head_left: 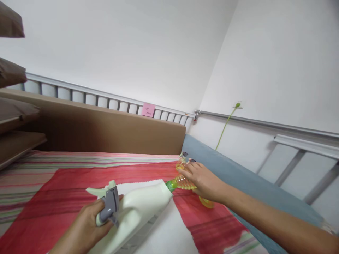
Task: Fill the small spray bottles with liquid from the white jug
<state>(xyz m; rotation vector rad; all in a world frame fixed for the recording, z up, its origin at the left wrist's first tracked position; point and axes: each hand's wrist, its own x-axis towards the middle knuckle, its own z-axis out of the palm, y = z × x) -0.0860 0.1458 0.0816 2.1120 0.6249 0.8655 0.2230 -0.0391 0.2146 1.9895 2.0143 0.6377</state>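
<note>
My left hand grips the neck of a pale green spray bottle with a grey trigger, held tilted low over the bed. My right hand reaches forward with the fingers curled over a clear yellow plastic bottle with a green cap, which lies on its side on the red striped sheet. A second small bottle with a grey sprayer top shows just beyond the fingers, partly hidden.
A white cloth lies on the sheet under the spray bottle. A brown cardboard sheet leans along the metal bed rail with a pink note. A grey mattress edge runs along the right wall; cardboard shelves stand left.
</note>
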